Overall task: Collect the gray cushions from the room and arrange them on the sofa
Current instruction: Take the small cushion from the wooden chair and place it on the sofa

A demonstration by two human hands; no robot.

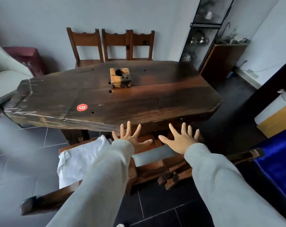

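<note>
Both hands, left hand (132, 138) and right hand (182, 141), were spread wide, each grip released and empty. A gray cushion (153, 156) lay on a chair just below the worktop's (139, 99) near edge. Collecting seemed barely begun; no sofa arrangement showed.

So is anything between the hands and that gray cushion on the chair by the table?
Nothing visible. Both hands, left and right, are spread open right above the flat gray cushion lying on the dark wooden chair. The white cloth lies beside it, on another chair.
</note>
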